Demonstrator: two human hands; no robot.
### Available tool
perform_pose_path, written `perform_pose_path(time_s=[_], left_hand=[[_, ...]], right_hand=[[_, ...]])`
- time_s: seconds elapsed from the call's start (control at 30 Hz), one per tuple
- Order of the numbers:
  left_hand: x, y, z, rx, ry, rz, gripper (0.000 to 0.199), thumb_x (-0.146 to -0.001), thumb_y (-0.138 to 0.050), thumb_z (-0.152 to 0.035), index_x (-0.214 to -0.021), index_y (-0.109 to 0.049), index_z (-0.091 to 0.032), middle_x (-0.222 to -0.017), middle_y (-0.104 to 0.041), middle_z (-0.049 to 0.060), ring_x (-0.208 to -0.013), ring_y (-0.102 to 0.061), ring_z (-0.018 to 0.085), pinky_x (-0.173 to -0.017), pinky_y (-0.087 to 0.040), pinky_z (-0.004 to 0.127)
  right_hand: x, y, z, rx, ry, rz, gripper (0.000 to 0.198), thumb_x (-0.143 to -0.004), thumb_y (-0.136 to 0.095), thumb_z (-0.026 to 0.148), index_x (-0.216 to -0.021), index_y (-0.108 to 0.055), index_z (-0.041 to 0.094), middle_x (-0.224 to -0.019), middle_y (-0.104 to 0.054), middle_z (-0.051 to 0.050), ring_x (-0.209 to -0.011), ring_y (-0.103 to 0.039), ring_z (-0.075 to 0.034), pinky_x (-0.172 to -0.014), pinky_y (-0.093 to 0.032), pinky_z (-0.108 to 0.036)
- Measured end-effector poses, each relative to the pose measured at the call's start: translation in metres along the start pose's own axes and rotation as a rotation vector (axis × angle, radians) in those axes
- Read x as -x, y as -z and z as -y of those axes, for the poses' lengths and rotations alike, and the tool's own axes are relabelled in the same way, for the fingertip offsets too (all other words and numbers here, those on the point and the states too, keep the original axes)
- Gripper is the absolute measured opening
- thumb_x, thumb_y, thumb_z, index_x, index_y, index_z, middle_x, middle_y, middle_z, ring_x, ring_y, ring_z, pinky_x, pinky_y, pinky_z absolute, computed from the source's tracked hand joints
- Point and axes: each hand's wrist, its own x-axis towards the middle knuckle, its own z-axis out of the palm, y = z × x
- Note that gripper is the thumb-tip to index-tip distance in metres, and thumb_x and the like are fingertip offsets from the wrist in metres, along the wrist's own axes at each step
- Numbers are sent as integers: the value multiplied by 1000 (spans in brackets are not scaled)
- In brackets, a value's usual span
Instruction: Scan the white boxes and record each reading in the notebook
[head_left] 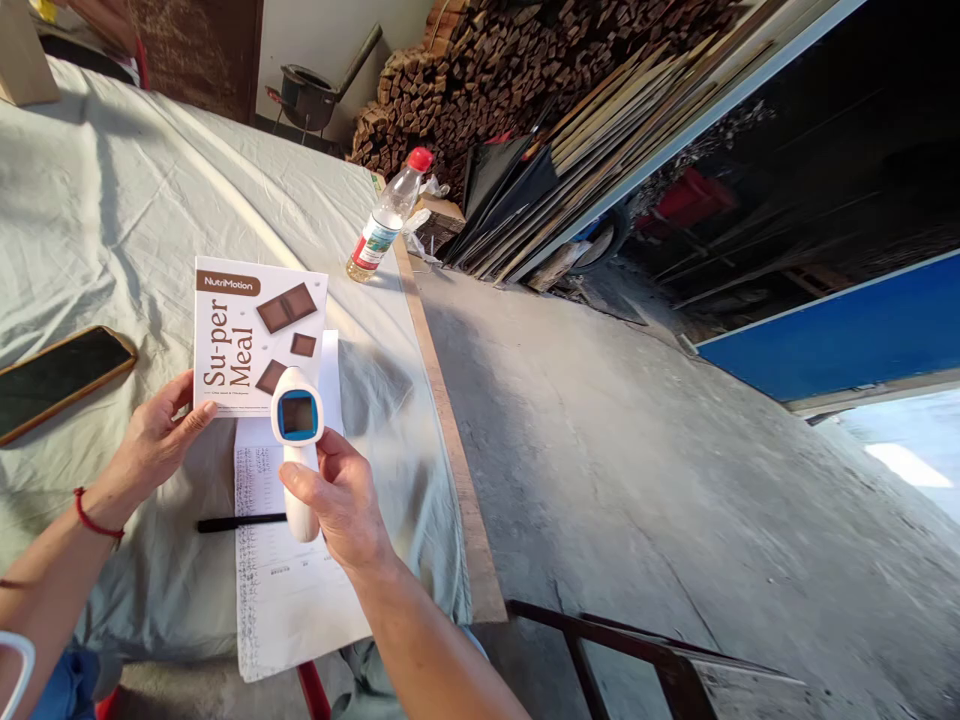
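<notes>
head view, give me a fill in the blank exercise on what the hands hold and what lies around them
1. The right hand grips a white and ____ handheld thermometer.
2. The left hand holds a white carton printed with brown ____ squares.
3. A black ____ lies across the printed paper sheet.
4. The clear plastic bottle has a ____ cap.

Missing words: blue; chocolate; pen; red

Box top band: the white box [259,335] carries "NutriMotion" in white letters on a brown band at its upper left corner.
Box front: "Su-per Meal" is printed in big brown letters, running sideways along the left part of the box, next to pictures of chocolate pieces.
Box small print: one thin line under "Meal", too small to read.
Paper sheet [289,580]: printed rows, not readable.
Bottle [384,222] label: red and white, text not readable.
</notes>
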Motion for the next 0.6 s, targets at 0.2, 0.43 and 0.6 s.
perform_pose_path(time_s=[0.2,0.43,0.6], left_hand=[[-1,0,-3,12,8,-5,62,-88,-67,-61,-134,-59,-20,-137,-62,14,-130,-54,38,-108,-48,53],[-2,6,2,44,72,31,81,-69,-87,-47,-137,-48,-27,-121,-65,9,-111,-65,34,-90,-61,48],[2,3,7,-93,-12,-2,76,-74,-79,-47,-139,-46,-25,-127,-59,12,-117,-61,35,-96,-57,52]], right_hand=[[-1,2,-1,64,7,-1,36,-57,-74,35,-87,-63,20,-75,-60,1,-64,-52,-13,-58,-44,-27],[-17,74,16,780,299,66,46,-69,-70,31,-114,-67,21,-105,-66,-6,-95,-62,-23,-86,-52,-36],[-31,129,15,1167,264,45,47,-71,-67,15,-117,-67,21,-114,-64,-6,-103,-64,-23,-92,-52,-36]])
